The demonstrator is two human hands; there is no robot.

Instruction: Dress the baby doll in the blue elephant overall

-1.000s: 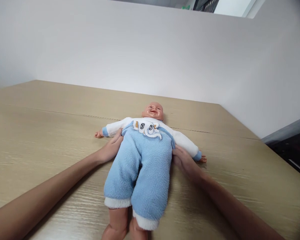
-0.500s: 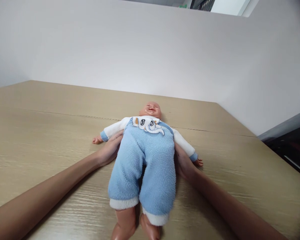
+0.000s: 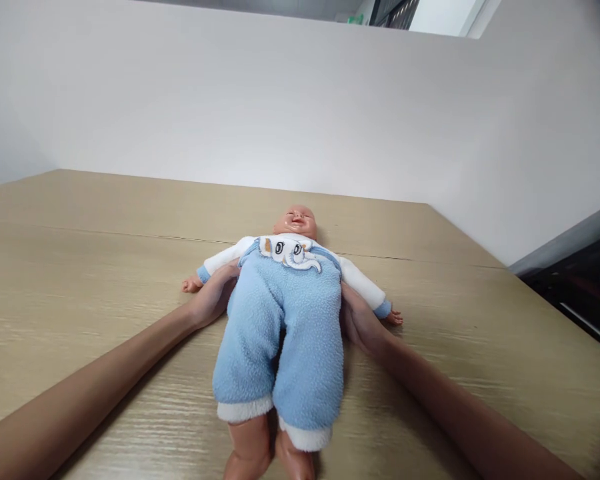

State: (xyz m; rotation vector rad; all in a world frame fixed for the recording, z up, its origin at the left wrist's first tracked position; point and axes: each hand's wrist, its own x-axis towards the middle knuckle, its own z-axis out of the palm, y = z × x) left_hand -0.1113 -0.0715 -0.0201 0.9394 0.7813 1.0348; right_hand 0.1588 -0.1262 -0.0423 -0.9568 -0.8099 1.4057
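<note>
Soft, even light here, sheen streaking the near surface [image 3: 180, 400], glints on the doll [image 3: 300, 300], far right corner blurring dark!

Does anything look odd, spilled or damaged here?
Nothing stands out. The baby doll lies face up, arms spread, on the wood-grain table, with no visible damage or spill. The left hand and right hand touch its sides; some fingers are hidden.

Light-blue suit [image 3: 307, 320] is showing between left hand [image 3: 216, 293] and right hand [image 3: 361, 320].
A white elephant [image 3: 294, 259] with blue edging is showing beyond the hands; white sleeves [image 3: 363, 283] are ending in blue cuffs [image 3: 383, 309]; grain is streaking the tan table [image 3: 455, 347] beneath.
</note>
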